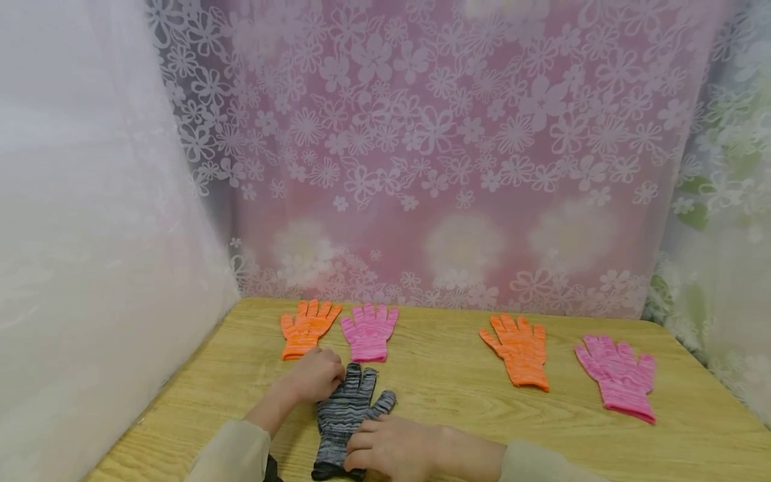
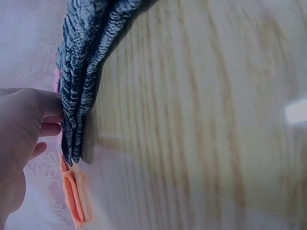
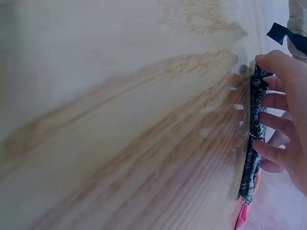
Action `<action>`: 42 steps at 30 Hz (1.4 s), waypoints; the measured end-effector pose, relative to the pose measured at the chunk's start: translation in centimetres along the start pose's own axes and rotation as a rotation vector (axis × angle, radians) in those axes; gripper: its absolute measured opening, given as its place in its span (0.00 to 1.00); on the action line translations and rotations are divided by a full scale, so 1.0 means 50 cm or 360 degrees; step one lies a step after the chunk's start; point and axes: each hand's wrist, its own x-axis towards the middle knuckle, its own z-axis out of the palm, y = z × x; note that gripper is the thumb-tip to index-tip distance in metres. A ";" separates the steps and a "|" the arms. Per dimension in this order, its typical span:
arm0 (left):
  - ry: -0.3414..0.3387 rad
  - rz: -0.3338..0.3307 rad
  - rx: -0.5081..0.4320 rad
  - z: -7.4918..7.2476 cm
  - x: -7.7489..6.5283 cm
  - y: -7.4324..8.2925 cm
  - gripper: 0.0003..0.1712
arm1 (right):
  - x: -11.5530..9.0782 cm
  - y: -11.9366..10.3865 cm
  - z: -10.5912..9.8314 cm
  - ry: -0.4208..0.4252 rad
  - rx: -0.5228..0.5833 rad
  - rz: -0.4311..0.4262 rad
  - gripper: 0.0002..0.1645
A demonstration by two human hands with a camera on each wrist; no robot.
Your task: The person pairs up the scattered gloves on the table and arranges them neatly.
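A grey-and-black striped knit glove (image 1: 348,412) lies on the table in front of me, its fingers pointing away and its black cuff toward me. At its fingers on the left is my left hand (image 1: 319,375), fingers bent downward. In the left wrist view a digit of that hand touches the glove's edge (image 2: 79,86); whether it pinches the fabric I cannot tell. My right hand (image 1: 400,447) rests on the lower right side of the glove near the cuff. The right wrist view shows its fingers (image 3: 274,101) spread along the glove (image 3: 254,129).
An orange glove (image 1: 307,328) and a pink glove (image 1: 369,331) lie farther back on the left. Another orange glove (image 1: 521,351) and a pink glove (image 1: 620,375) lie to the right on the wood-grain table (image 1: 446,361). Flowered curtains (image 1: 452,134) hang around its back and sides.
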 end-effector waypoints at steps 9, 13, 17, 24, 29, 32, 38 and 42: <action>-0.0013 -0.0036 0.0113 0.003 -0.009 0.006 0.08 | 0.002 -0.004 0.006 -0.0043 0.0017 0.0045 0.23; -0.0003 -0.0072 0.0111 0.003 -0.009 0.008 0.11 | 0.001 -0.003 0.004 -0.0054 0.0028 0.0058 0.24; 0.0028 -0.0093 0.0123 0.001 0.003 0.011 0.14 | -0.002 -0.001 -0.001 -0.0048 0.0019 0.0053 0.25; 0.0027 -0.0040 0.0071 -0.001 0.024 0.016 0.06 | -0.001 -0.001 -0.004 -0.0061 0.0004 0.0045 0.26; -0.0042 0.0016 0.0024 0.001 0.026 0.022 0.04 | 0.000 -0.003 -0.006 -0.0080 -0.0012 0.0052 0.26; -0.0012 0.0039 0.0047 0.005 0.028 0.025 0.04 | -0.001 -0.003 -0.008 -0.0085 0.0003 0.0058 0.26; 0.0025 0.0011 0.0039 0.017 0.033 0.028 0.04 | -0.001 -0.004 -0.006 -0.0067 0.0015 0.0049 0.25; 0.0072 -0.0003 0.0040 0.022 0.037 0.029 0.06 | -0.001 -0.003 -0.007 -0.0077 0.0012 0.0054 0.25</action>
